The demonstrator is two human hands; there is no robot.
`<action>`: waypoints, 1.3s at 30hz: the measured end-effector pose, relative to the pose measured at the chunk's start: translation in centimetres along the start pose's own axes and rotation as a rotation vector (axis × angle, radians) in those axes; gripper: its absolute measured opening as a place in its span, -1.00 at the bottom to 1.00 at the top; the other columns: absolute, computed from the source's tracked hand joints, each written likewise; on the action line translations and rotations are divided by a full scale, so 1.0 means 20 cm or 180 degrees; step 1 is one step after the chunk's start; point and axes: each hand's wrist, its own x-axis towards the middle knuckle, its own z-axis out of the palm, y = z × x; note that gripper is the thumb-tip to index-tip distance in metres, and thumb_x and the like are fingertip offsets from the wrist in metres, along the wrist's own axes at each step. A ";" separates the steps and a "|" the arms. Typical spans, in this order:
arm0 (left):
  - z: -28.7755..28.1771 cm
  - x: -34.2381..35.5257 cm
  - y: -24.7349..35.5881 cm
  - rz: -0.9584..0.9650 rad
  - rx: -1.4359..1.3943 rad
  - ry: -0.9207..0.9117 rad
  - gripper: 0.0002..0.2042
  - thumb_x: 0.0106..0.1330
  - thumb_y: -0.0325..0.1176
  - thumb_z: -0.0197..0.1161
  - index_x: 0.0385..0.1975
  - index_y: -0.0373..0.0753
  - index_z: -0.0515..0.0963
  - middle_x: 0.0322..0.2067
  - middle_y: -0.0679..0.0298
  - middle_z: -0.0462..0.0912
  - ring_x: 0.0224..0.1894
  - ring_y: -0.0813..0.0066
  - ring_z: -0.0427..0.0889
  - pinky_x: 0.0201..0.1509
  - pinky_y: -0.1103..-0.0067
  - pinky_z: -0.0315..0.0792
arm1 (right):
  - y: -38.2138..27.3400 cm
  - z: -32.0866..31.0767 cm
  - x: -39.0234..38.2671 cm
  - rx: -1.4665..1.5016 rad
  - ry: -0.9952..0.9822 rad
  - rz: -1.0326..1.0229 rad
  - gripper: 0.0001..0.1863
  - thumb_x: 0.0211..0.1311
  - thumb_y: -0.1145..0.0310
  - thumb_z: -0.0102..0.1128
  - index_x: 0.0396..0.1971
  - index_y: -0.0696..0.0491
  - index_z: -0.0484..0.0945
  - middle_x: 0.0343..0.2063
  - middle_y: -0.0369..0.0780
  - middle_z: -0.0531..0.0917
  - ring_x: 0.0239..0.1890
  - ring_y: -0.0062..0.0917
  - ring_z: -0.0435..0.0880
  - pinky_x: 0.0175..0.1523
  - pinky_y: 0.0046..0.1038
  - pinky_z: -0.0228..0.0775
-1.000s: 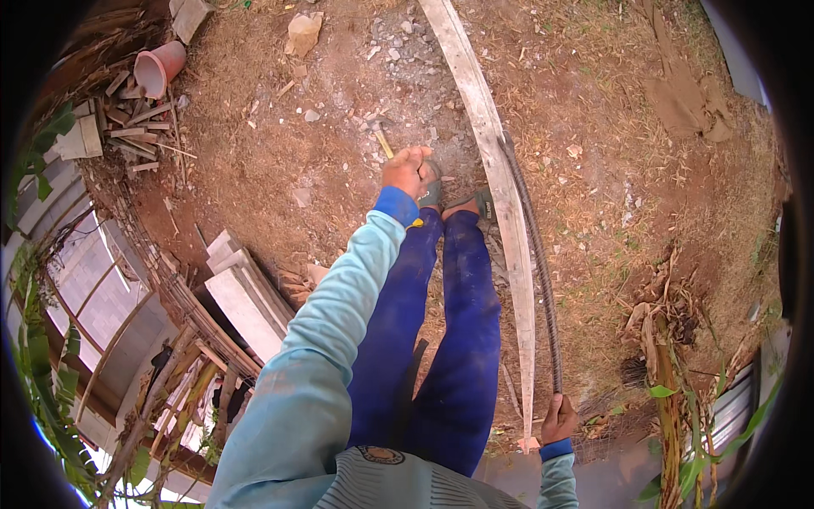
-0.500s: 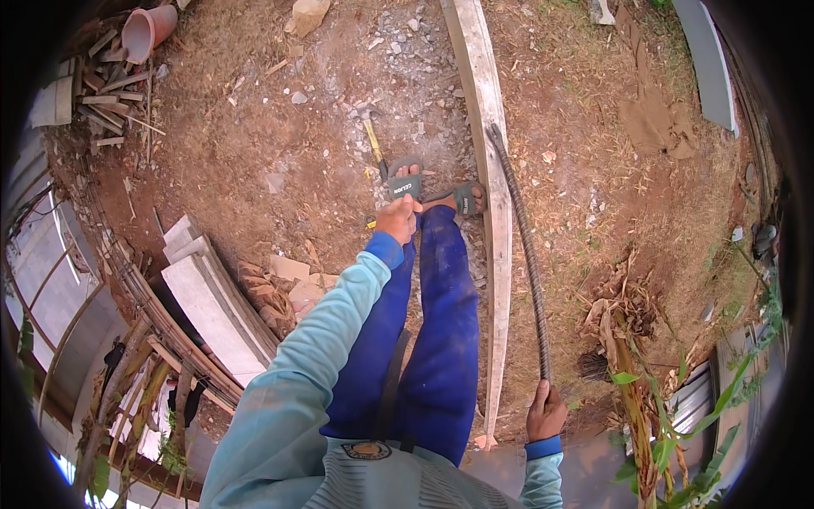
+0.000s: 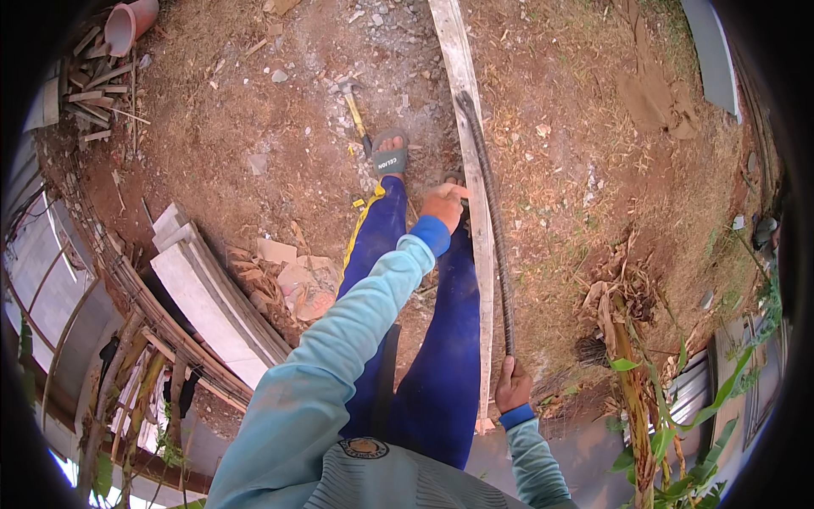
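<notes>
My right hand (image 3: 513,386) is wrapped round the near end of a long, dark, ribbed steel bar (image 3: 500,254). The bar's curved far end lies across the top of a long wooden beam (image 3: 462,64), which runs from the far side back towards me. My left hand (image 3: 444,206) is at the beam's left edge, fingers curled in and one digit reaching to the wood; whatever they hold, if anything, is hidden. Beyond my left foot a claw hammer (image 3: 356,117) with a yellow and black handle rests on the ground.
Stacked pale boards (image 3: 212,305) lie to the left, beside broken flat pieces (image 3: 301,284). Scrap wood (image 3: 97,102) and a reddish bucket (image 3: 127,27) are at the far left. A dry-leaved plant (image 3: 627,339) stands at the near right. Rubble is scattered over the dirt.
My left hand has moved right, from above my leg to the beam's edge. My right hand and the steel bar have shifted left, the bar's far end now over the beam. My left foot has stepped aside.
</notes>
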 end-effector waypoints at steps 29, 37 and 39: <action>-0.02 0.69 0.75 -0.0461 0.0808 -0.0111 -0.55 0.35 0.03 0.12 -0.23 -0.33 0.61 -0.78 0.49 0.04 -0.76 0.63 0.01 -0.70 0.58 -0.02 | 0.97 0.37 1.06 0.0233 -0.0128 -0.1035 -0.54 0.40 0.09 -0.14 -0.20 0.25 0.50 -0.40 0.18 0.59 -0.29 0.16 0.54 -0.23 -0.05 0.36; 0.01 0.76 0.82 -0.0634 0.1566 -0.0197 -0.76 0.41 -0.24 0.01 -0.18 -0.19 0.59 -0.74 0.56 0.04 -0.75 0.71 -0.04 -0.71 0.63 -0.13 | 0.94 0.45 1.15 0.0205 -0.0342 -0.1001 -0.47 0.40 0.07 -0.12 0.01 0.29 0.45 -0.23 0.20 0.60 -0.13 0.09 0.57 -0.02 -0.12 0.41; -0.03 0.74 0.84 -0.0784 0.1272 -0.0383 -0.80 0.39 -0.26 0.05 -0.26 -0.18 0.59 -0.74 0.56 0.05 -0.75 0.70 -0.04 -0.72 0.64 -0.14 | 0.97 0.51 1.22 0.0241 -0.0451 -0.0950 -0.45 0.40 0.06 -0.12 0.05 0.30 0.42 -0.18 0.19 0.59 -0.08 0.06 0.57 0.02 -0.14 0.40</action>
